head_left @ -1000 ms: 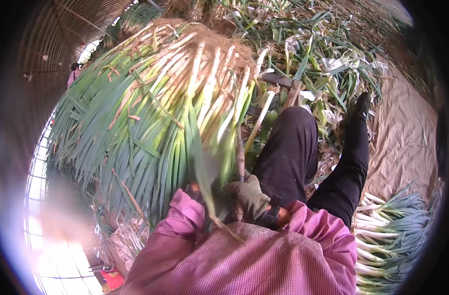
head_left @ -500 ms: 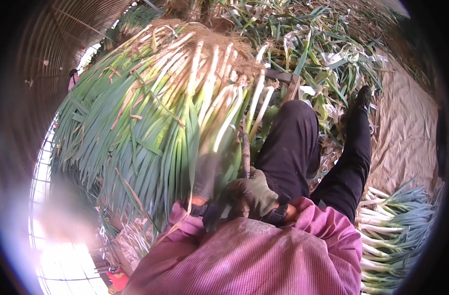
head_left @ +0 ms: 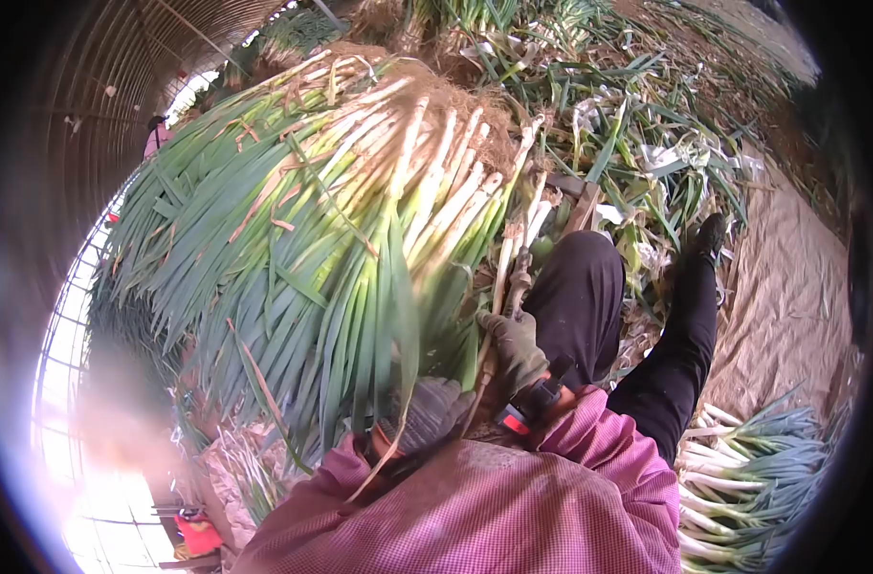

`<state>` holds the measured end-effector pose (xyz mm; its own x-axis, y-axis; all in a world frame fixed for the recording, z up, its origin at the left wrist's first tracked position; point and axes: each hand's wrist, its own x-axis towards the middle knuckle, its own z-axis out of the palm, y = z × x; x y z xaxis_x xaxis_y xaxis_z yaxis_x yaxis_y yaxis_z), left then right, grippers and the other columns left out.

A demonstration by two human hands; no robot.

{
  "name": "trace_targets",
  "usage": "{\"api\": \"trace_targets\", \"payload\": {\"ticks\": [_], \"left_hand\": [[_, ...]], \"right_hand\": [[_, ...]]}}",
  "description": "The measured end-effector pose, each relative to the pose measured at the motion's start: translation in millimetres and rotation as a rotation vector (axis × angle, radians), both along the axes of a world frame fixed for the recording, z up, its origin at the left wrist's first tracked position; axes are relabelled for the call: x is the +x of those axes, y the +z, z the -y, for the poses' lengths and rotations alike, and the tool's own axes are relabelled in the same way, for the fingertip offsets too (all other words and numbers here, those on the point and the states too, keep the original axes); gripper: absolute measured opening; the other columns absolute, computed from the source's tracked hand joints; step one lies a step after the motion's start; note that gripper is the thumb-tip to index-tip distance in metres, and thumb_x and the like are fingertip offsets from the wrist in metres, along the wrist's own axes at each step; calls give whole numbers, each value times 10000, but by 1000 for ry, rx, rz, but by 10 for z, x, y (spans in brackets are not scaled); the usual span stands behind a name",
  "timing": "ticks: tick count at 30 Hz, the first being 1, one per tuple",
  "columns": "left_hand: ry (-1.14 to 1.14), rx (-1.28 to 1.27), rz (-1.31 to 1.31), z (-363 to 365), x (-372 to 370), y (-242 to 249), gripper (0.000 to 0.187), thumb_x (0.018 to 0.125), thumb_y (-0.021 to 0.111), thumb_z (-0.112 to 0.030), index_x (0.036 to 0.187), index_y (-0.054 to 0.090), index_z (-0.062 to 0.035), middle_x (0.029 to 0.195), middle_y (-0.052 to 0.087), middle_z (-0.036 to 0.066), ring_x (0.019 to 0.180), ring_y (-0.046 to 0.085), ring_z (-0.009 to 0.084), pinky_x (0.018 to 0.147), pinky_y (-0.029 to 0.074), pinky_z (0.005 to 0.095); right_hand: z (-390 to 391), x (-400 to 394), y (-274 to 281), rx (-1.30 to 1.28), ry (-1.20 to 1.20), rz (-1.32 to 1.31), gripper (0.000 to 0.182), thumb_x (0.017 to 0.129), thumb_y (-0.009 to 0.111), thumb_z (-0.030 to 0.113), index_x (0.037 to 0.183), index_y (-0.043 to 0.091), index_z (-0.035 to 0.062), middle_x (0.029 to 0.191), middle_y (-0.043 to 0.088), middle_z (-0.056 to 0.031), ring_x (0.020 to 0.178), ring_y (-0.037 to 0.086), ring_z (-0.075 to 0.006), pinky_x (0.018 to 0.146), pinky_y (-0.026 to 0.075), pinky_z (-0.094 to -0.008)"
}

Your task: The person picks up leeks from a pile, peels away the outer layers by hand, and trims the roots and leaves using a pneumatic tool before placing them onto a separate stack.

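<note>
A large heap of long green onions (head_left: 264,249) lies in front of me to the left, its white stems and brown roots pointing away. My left hand (head_left: 427,416), in a dark grey glove, is low by my lap with curled fingers. It appears closed on a green onion (head_left: 471,368), though its grip is partly hidden. My right hand (head_left: 518,346), in a greyish glove, is closed around a rod-like tool (head_left: 519,284) with a worn brown handle. The tool stands beside my bent knee, close to upright white stems; its far end cannot be clearly told from them.
Stripped leaves and peelings (head_left: 637,163) cover the ground ahead. Brown sheeting (head_left: 776,287) lies to the right, with a row of cleaned green onions (head_left: 728,488) near its lower end. My legs (head_left: 671,354) stretch forward. Another person (head_left: 156,137) is far off at the left.
My left hand, blurred earlier over the heap's edge, has come down toward my lap. My right hand has moved slightly up and right with the tool. The view has shifted a little.
</note>
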<state>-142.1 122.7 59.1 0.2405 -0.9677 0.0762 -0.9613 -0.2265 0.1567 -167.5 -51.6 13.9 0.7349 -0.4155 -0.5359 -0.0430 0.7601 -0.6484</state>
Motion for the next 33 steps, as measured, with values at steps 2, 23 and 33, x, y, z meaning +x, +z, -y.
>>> {"api": "trace_targets", "payload": {"ticks": [2, 23, 33], "left_hand": [[-26, 4, 9, -28, 78, -64, 225, 825, 625, -240, 718, 602, -43, 618, 534, 132, 624, 577, 313, 566, 445, 444], [-11, 80, -335, 0, 387, -338, 333, 911, 582, -339, 966, 581, -10, 891, 570, 125, 761, 556, 228, 627, 447, 394], [472, 152, -462, -1242, -238, 433, 117, 905, 560, -130, 996, 618, -83, 870, 624, 124, 712, 589, 316, 566, 453, 409]], "right_hand": [[-36, 14, -135, -38, -36, 48, 114, 823, 660, 46, 929, 633, 13, 763, 628, -28, 616, 599, -145, 567, 484, -298], [-85, -58, -122, 157, 50, 99, 112, 790, 660, 25, 874, 588, 6, 695, 577, -54, 540, 561, -168, 505, 486, -309], [136, 440, 22, 142, -44, -156, 146, 822, 591, 131, 699, 579, 52, 551, 540, -66, 336, 451, -191, 331, 387, -308]]}}
